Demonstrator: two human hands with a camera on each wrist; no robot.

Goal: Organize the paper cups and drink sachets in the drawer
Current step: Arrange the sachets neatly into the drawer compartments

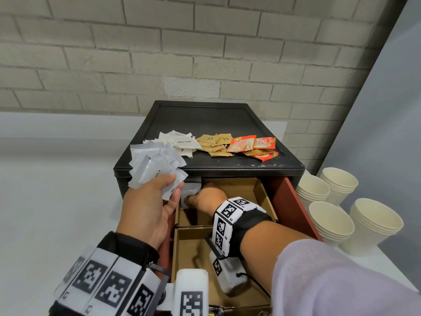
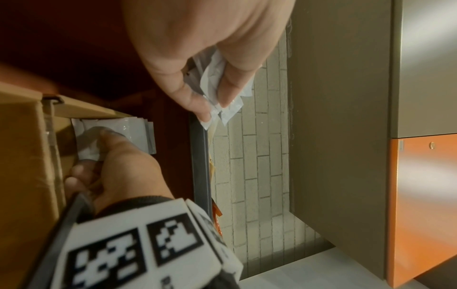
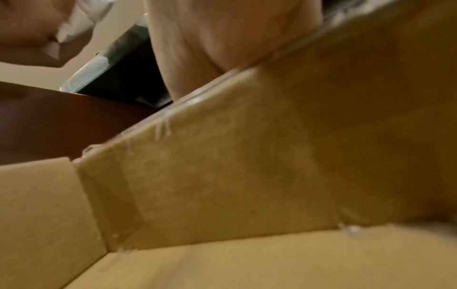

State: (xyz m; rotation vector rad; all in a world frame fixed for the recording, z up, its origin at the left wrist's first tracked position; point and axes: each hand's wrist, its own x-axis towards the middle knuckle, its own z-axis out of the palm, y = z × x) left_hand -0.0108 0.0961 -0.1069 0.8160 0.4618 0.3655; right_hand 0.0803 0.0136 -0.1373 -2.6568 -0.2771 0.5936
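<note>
My left hand [image 1: 172, 190] grips a fanned bunch of white sachets [image 1: 152, 165] just above the open drawer's [image 1: 288, 201] left corner; in the left wrist view its fingers [image 2: 197, 101] pinch them [image 2: 217, 91]. My right hand [image 1: 193, 198] reaches into the back-left cardboard compartment [image 1: 262, 192] and grips a small stack of white sachets [image 1: 191, 190], with the thumb [image 2: 111, 140] lying over the stack [image 2: 138, 133]. Stacks of cream paper cups [image 1: 330, 220] stand to the right of the drawer. The right wrist view shows mostly cardboard divider [image 3: 222, 166].
On the black cabinet top [image 1: 205, 119] lie piles of white sugar sachets [image 1: 182, 141], brown sachets [image 1: 215, 144] and orange creamer sachets [image 1: 252, 145]. The front compartment [image 1: 189, 247] shows a bare cardboard floor. A brick wall stands behind, and a white counter [image 1: 57, 201] lies to the left.
</note>
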